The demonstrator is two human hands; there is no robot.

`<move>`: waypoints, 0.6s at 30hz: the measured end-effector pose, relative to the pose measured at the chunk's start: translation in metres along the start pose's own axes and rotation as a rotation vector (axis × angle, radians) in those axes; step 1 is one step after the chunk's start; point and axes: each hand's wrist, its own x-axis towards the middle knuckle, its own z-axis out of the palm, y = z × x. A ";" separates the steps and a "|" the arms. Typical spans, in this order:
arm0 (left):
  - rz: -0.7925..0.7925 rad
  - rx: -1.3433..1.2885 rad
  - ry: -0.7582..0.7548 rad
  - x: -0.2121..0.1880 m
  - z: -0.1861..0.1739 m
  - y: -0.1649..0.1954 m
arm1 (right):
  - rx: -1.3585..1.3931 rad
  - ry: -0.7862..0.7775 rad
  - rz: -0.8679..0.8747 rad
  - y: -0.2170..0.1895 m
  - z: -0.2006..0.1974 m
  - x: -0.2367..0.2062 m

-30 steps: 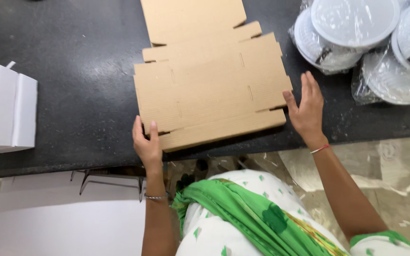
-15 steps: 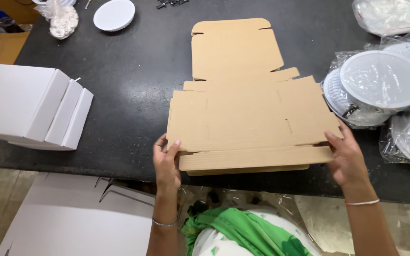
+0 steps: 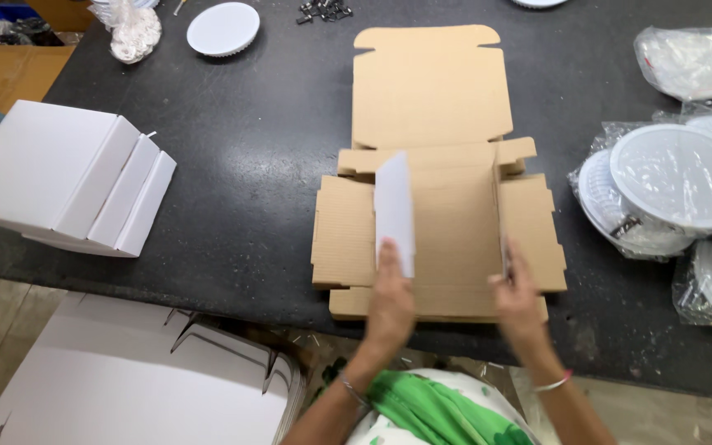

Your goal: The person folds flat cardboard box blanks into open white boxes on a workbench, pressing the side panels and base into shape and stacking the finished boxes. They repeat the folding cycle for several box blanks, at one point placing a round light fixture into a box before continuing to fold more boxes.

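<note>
A brown cardboard box blank (image 3: 434, 91) lies flat on the black table (image 3: 249, 165), its lid panel pointing away from me. My left hand (image 3: 391, 301) grips the left inner side flap (image 3: 394, 210) and holds it upright, so its white face shows. My right hand (image 3: 519, 301) grips the right inner side flap (image 3: 500, 206), which stands nearly edge-on to the camera. The outer side tabs and the front strip stay flat on the table near its front edge.
Folded white boxes (image 3: 67, 177) sit at the table's left edge. Bagged round white plates (image 3: 669, 185) crowd the right side. A white round lid (image 3: 222, 29) and small dark parts (image 3: 323, 10) lie at the back. Flat white blanks (image 3: 142, 387) are stacked below the table.
My hands moved from the front corners of the flat blank onto the two inner side flaps and raised them upright. The camera view shifted, showing more of the table.
</note>
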 end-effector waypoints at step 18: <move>-0.050 -0.077 0.220 0.095 0.034 -0.052 | 0.046 -0.298 0.326 -0.011 -0.026 0.108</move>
